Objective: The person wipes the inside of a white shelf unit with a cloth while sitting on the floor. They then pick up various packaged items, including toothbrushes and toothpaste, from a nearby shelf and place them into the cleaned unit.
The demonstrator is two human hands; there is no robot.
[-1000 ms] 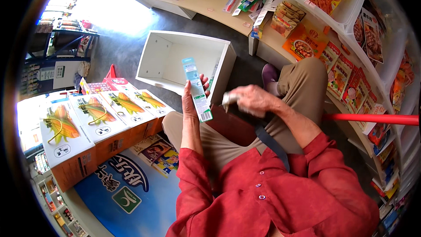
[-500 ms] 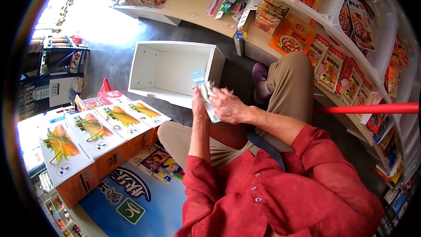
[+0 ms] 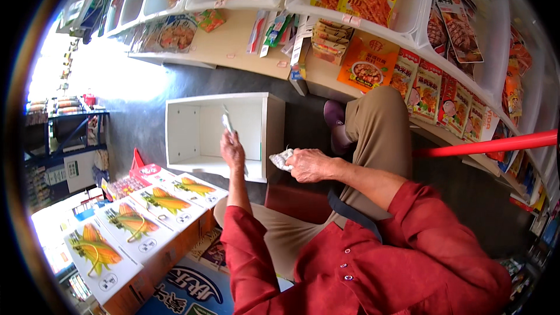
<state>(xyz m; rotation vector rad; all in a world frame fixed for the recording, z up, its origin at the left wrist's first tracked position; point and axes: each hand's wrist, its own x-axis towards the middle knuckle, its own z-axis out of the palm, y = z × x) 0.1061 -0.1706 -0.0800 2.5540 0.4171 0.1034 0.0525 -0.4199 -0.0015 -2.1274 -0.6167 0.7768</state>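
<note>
Out over a white open box (image 3: pixel 275 134) on the floor, my left hand (image 3: pixel 233 151) is closed on a slim pale packet (image 3: pixel 227 120). The packet is seen nearly edge-on, so its kind does not show. My right hand (image 3: pixel 314 165) is closed round a crumpled whitish cloth (image 3: pixel 281 159), just right of the box. The hands are apart, and the cloth does not touch the packet. Inside the box I see bare white walls.
White cartons with corn pictures (image 3: pixel 166 199) stand at the left. A low wooden shelf (image 3: pixel 233 38) holds slim packs and food packets (image 3: pixel 367 64). Above it run clear plastic bins (image 3: pixel 423 23). A red pole (image 3: pixel 484 143) lies across the right side.
My hands, together on the packet and cloth before, have separated. The left hand has carried the packet left over the box; the right keeps the cloth. The view has shifted too.
</note>
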